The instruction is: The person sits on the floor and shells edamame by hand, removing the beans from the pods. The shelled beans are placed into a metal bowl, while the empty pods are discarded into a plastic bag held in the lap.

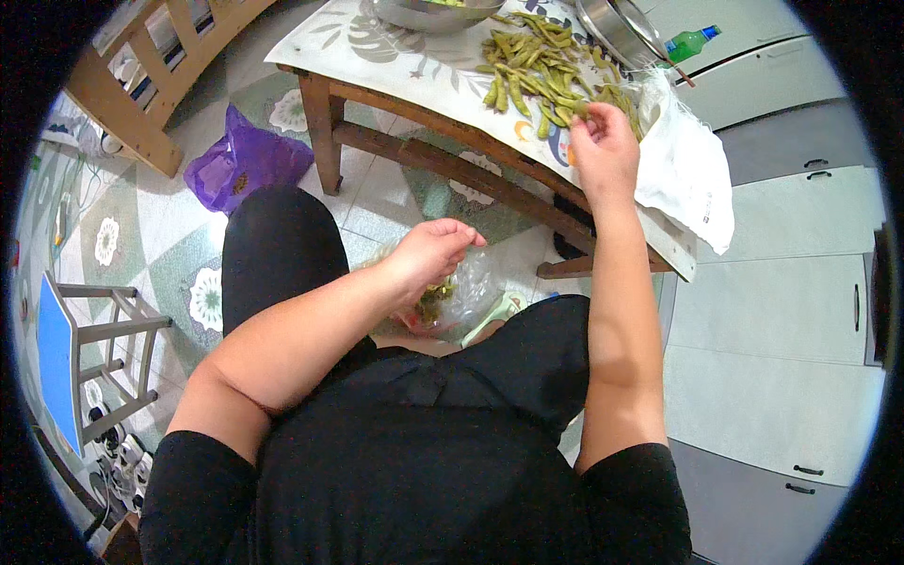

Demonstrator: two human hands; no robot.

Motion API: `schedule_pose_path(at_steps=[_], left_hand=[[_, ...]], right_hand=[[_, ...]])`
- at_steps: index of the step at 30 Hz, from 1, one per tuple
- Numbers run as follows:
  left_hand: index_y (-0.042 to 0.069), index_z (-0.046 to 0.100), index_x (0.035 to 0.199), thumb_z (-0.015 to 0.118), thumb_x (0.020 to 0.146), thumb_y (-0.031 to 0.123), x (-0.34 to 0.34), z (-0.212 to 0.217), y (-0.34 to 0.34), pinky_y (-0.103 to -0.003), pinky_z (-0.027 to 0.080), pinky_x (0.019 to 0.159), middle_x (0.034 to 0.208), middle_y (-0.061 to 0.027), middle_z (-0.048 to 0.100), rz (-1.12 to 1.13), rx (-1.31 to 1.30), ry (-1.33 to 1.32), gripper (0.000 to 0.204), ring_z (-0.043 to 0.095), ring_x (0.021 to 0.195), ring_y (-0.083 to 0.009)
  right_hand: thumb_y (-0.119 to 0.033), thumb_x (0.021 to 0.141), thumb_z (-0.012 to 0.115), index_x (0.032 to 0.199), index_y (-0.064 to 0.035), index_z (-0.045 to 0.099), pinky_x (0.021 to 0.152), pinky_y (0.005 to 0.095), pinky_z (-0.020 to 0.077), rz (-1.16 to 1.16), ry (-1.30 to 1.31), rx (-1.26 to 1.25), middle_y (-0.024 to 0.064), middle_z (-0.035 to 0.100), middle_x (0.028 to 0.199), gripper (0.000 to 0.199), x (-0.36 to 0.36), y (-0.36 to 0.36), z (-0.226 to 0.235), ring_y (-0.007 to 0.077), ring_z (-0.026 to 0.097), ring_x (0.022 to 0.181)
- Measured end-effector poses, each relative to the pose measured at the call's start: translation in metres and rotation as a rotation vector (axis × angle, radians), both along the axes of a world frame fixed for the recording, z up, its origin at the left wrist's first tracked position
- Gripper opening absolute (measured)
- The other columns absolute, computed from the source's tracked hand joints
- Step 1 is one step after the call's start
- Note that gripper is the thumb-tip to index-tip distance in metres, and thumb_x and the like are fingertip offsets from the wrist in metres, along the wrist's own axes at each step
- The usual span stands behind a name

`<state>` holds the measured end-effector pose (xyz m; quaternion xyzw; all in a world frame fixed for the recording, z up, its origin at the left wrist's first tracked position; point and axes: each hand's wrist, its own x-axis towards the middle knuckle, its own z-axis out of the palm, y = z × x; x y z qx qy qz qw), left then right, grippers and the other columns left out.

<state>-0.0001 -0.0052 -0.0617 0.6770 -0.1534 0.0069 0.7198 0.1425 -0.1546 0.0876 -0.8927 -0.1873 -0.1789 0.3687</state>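
A loose pile of green bean pods (pixel 537 71) lies on the cloth-covered table (pixel 377 56). My right hand (pixel 605 146) reaches to the near right edge of the pile, its thumb and fingers closed round a bean pod. Above my lap, my left hand (pixel 435 252) is closed, fingertips pressed together; whatever they may hold is too small to make out. Below that hand, between my legs, a clear plastic bag (pixel 476 292) on the floor has greenish scraps inside, partly hidden by my hand and forearm.
On the table are a metal bowl (pixel 438 16) at the far edge, a metal pot (pixel 621 33), a green bottle (pixel 692 43) and a white bag (pixel 683 160) draped over the right edge. A purple bag (pixel 245 160) and a blue-topped stool (pixel 60 363) stand left; cabinets (pixel 763 311) right.
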Motion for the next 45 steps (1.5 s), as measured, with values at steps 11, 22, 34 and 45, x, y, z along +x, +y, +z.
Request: schedule_pose_path(at_steps=[11, 22, 34, 45], left_hand=[[0.005, 0.057, 0.102, 0.059, 0.076, 0.008, -0.018, 0.061, 0.001, -0.02, 0.041, 0.065, 0.078, 0.0, 0.054, 0.207, -0.18, 0.058, 0.027, 0.049, 0.072, -0.0068], [0.001, 0.06, 0.088, 0.059, 0.075, 0.006, -0.018, 0.056, -0.006, -0.023, 0.043, 0.071, 0.086, -0.0045, 0.059, 0.129, -0.236, 0.295, 0.014, 0.053, 0.078, -0.0096], [0.0, 0.06, 0.079, 0.059, 0.074, 0.004, -0.022, 0.06, -0.002, -0.025, 0.043, 0.071, 0.084, -0.0069, 0.059, 0.122, -0.097, 0.114, 0.007, 0.054, 0.077, -0.0122], [0.0, 0.06, 0.077, 0.06, 0.073, 0.006, -0.019, 0.066, 0.002, -0.024, 0.041, 0.063, 0.073, -0.0049, 0.056, 0.155, -0.069, 0.021, 0.007, 0.052, 0.069, -0.0114]], right_hand=[[-0.007, 0.079, 0.052, 0.099, -0.0043, 0.051, 0.052, 0.0223, 0.0437, 0.334, 1.119, 1.205, 0.0079, 0.058, 0.089, 0.02, -0.13, 0.013, -0.062, 0.0125, 0.055, 0.069], [-0.01, 0.076, 0.058, 0.092, 0.0015, 0.055, 0.049, 0.0194, 0.0433, 0.446, 1.211, 0.666, 0.0084, 0.06, 0.077, 0.02, -0.127, -0.016, -0.055, 0.0107, 0.055, 0.057], [-0.02, 0.077, 0.059, 0.078, -0.0036, 0.056, 0.042, 0.0187, 0.0411, 0.527, 1.393, 0.86, 0.0074, 0.06, 0.069, 0.017, -0.132, -0.015, -0.064, 0.0103, 0.054, 0.05], [-0.019, 0.081, 0.054, 0.082, -0.004, 0.054, 0.043, 0.02, 0.044, 0.587, 1.509, 1.118, 0.0093, 0.06, 0.07, 0.015, -0.133, -0.007, -0.074, 0.012, 0.055, 0.051]])
